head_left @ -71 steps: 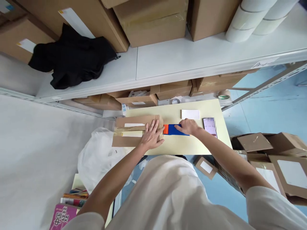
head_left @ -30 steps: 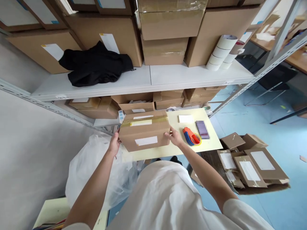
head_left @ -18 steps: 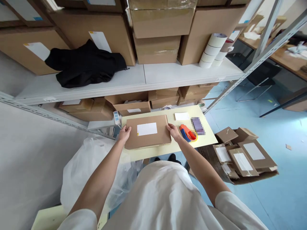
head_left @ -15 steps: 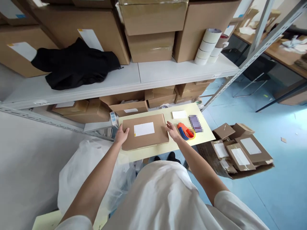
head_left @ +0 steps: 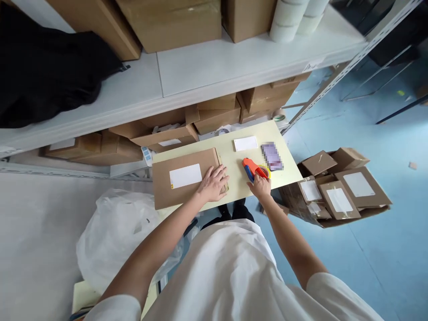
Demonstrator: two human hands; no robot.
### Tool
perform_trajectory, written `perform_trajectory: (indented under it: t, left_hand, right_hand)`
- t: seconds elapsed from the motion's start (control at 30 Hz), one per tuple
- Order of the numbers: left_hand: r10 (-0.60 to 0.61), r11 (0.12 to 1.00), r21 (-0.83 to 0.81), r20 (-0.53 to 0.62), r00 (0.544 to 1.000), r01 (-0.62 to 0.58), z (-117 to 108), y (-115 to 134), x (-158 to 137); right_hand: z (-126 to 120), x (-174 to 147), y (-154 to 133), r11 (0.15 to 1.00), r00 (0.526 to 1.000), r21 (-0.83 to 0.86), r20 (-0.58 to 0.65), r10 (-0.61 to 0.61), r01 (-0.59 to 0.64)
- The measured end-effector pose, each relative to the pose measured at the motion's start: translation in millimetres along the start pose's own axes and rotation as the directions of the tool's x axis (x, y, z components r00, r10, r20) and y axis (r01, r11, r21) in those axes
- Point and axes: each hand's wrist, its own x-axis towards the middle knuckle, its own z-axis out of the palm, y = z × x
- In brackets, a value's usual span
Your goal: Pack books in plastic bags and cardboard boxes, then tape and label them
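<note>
A flat brown cardboard box with a white label lies on a pale yellow tabletop. My left hand rests on the right end of the box, palm down and fingers stretched out. To its right, my right hand is closed around the handle of a red and blue tape dispenser, which lies on the table. Part of the dispenser is hidden under my fingers. Beyond it are a white card or pad and a blurred purple thing.
Behind the table, a grey shelf holds boxes, tape rolls and a black garment. A large carton of boxes stands on the floor at right. A translucent plastic bag sits at left.
My left hand has moved from the box's left edge onto its right end. My right hand has left the box's right side and closed on the tape dispenser. The view has shifted too.
</note>
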Motion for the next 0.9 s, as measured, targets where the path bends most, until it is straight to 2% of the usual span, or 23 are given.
perform_trajectory:
  t: [0.17, 0.23, 0.3, 0.33, 0.37, 0.43, 0.5, 0.53, 0.57, 0.63, 0.7, 0.77, 0.9]
  left_hand:
    - [-0.050, 0.998, -0.031, 0.045, 0.998, 0.051, 0, -17, 10]
    - [-0.097, 0.994, -0.048, 0.062, 0.993, 0.100, -5, -25, 11]
    - [-0.143, 0.984, -0.096, 0.087, 0.986, 0.151, -12, -29, 12]
    - [-0.168, 0.974, -0.136, 0.095, 0.981, 0.180, -15, -29, 14]
    - [-0.204, 0.958, -0.186, 0.092, 0.975, 0.218, -19, -28, 17]
    - [-0.316, 0.894, -0.318, 0.058, 0.947, 0.317, -28, -22, 28]
    - [-0.461, 0.759, -0.489, 0.063, 0.885, 0.430, -37, -12, 47]
    - [-0.519, 0.662, -0.578, 0.105, 0.848, 0.477, -41, -8, 59]
    - [-0.554, 0.548, -0.656, 0.180, 0.813, 0.519, -44, -3, 72]
    - [-0.530, 0.337, -0.744, 0.357, 0.769, 0.577, -49, 3, 97]
    - [-0.462, 0.241, -0.754, 0.465, 0.755, 0.611, -50, 5, 117]
    - [-0.422, 0.269, -0.727, 0.501, 0.756, 0.632, -49, 2, 132]
    - [-0.422, 0.506, -0.551, 0.514, 0.747, 0.664, -44, -12, 157]
  right_hand:
    - [2, 22, -3, 0.994, 0.998, 0.093, 0.020, -0.064, 0.062]
    - [-4, 28, 1, 0.971, 0.994, 0.211, -0.017, -0.109, 0.111]
    - [-13, 32, 8, 0.894, 0.988, 0.421, -0.061, -0.143, 0.155]
    - [-18, 33, 13, 0.813, 0.987, 0.560, -0.065, -0.148, 0.159]
    - [-21, 33, 17, 0.698, 0.987, 0.701, -0.052, -0.150, 0.143]
    - [-25, 30, 26, 0.386, 0.985, 0.920, -0.003, -0.171, 0.070]
    - [-23, 27, 31, 0.089, 0.979, 0.996, 0.041, -0.202, -0.023]
    - [-20, 24, 33, -0.015, 0.974, 0.998, 0.057, -0.219, -0.062]
    - [-16, 22, 34, -0.085, 0.968, 0.992, 0.074, -0.239, -0.097]
    - [-8, 19, 36, -0.143, 0.953, 0.978, 0.108, -0.282, -0.153]
    - [-1, 16, 39, -0.143, 0.938, 0.972, 0.131, -0.319, -0.185]
    - [1, 16, 43, -0.134, 0.928, 0.970, 0.146, -0.342, -0.202]
    - [-8, 24, 41, -0.163, 0.938, 0.962, 0.160, -0.306, -0.218]
